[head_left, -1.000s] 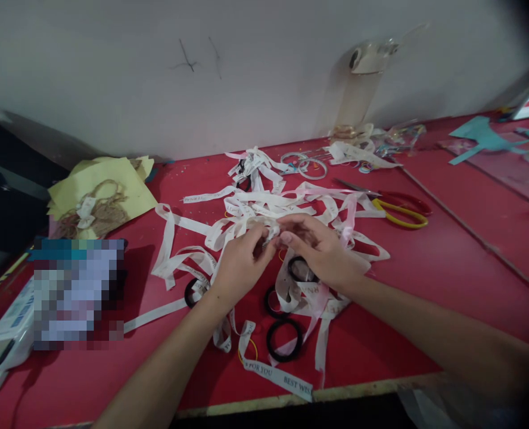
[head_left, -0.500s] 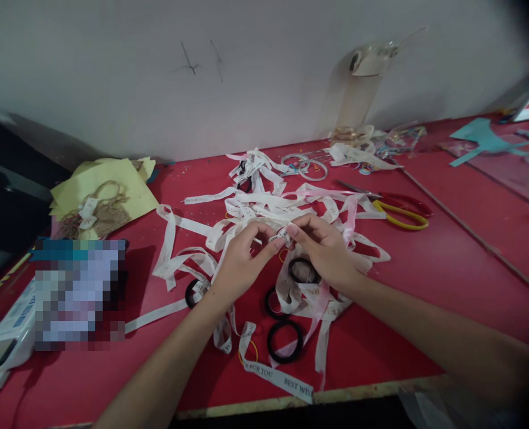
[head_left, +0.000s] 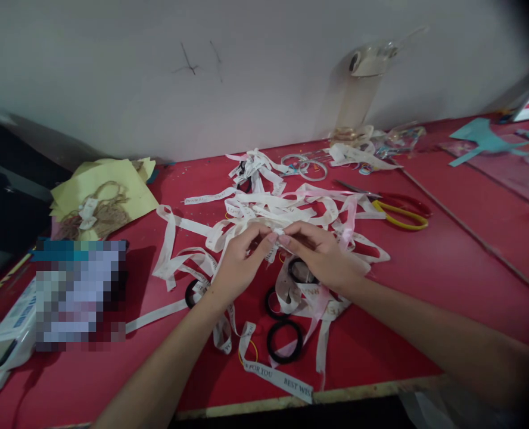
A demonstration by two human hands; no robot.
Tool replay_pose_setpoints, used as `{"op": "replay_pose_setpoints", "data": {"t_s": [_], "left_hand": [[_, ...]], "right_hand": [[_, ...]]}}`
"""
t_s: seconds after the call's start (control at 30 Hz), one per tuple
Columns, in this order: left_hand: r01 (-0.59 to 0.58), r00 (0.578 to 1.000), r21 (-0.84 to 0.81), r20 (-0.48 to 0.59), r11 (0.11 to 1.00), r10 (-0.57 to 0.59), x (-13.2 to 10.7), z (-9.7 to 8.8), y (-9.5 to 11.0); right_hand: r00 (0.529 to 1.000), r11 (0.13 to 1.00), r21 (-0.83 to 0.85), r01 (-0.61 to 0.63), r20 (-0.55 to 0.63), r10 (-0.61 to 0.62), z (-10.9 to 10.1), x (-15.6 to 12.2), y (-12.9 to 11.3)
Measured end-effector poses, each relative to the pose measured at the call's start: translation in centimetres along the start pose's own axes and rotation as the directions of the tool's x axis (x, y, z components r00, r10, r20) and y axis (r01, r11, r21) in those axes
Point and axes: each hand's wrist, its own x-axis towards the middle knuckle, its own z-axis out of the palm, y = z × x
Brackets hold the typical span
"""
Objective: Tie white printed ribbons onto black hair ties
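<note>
Both my hands meet over a loose heap of printed white ribbon. My left hand pinches a small gathered piece of ribbon between thumb and fingertips. From the other side my right hand pinches the same piece, thumb tip close to my left thumb. A short printed end hangs below the fingers; the rest of the piece is covered by them. Below my right hand lie black hair ties among ribbon lengths, some of them pink.
Scissors with red and yellow handles lie right of the ribbons. Behind them stands a clear bottle. Yellow paper with twine on it is at left. Turquoise cut material lies far right. The red table ends at a worn front edge.
My hands have drawn closer together, the right shifting slightly left. The ribbon piece has turned, and a printed end now hangs beneath the fingertips. Objects on the table stay put.
</note>
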Motion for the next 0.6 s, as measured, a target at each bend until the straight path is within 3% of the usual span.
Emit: {"op": "replay_pose_setpoints", "data": {"t_s": [0.37,0.6], "left_hand": [[0.009,0.991,-0.149,-0.127,0.989,-0.029,-0.33,0.57,0.06],[0.055,0.992,-0.147,-0.101,0.988,-0.07,-0.31,0.56,-0.2]], "right_hand": [[0.998,0.993,-0.106,0.057,-0.002,-0.057,0.16,-0.11,0.06],[0.998,0.993,-0.097,0.062,-0.017,-0.064,0.24,-0.15,0.17]]}}
